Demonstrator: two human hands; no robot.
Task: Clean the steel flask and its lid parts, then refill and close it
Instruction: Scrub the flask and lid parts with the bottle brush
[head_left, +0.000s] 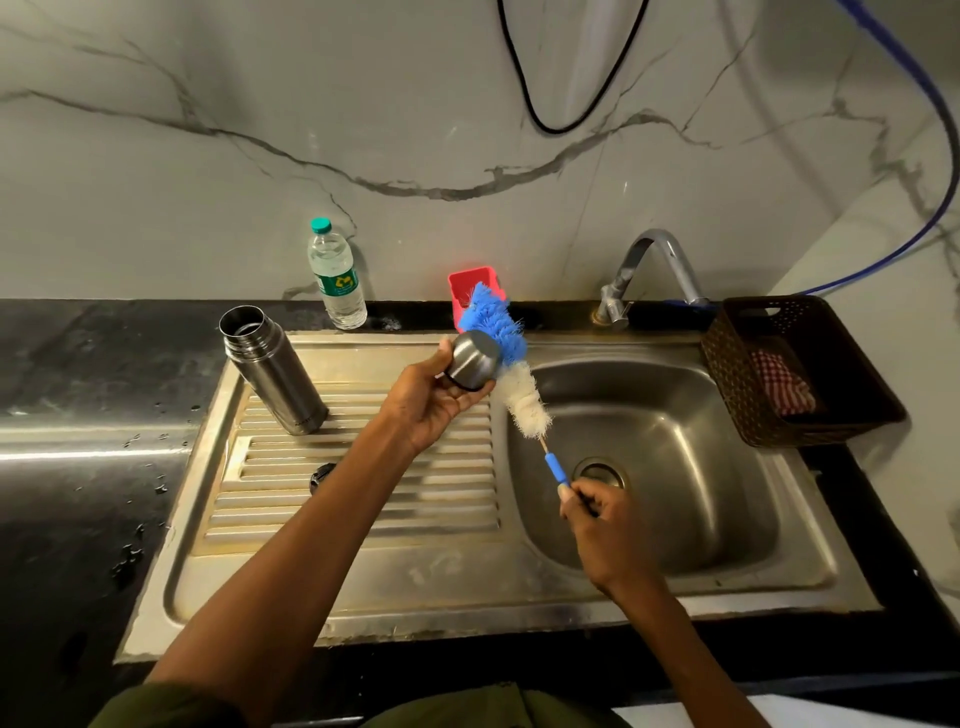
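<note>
**Steel flask standing open on the drainboard while you are holding its cap and a brush**

Steel flask (272, 370) is standing uncapped on the ribbed drainboard (363, 499) of the steel sink (649, 467), towards its back left corner, with its open mouth facing up. You are holding the flask's steel cap (471, 360) in your left hand (435, 402), palm up, with the fingers curling around it from below; its closed top is pointing up and away from you. Your right hand (602, 519) is gripping the blue handle of the bottle brush (511, 364) over the basin, close to the drain (599, 473). The brush is slanting up and to the left, and its blue and white bristles are lying right beside the cap, on the cap's right; you cannot tell from this view whether they are touching it. A small dark round lid part (322, 475) is lying on the drainboard, just left of your left forearm.

A plastic water bottle (336, 275) with a green cap is standing on the black counter (78, 364) behind the flask. A red plastic holder (470, 291) is sitting behind the brush head against the wall. The tap (649, 270) is arching over the back of the basin, and a brown basket (800, 374) with a red checked cloth (779, 382) inside is sitting on the sink's right edge.
</note>
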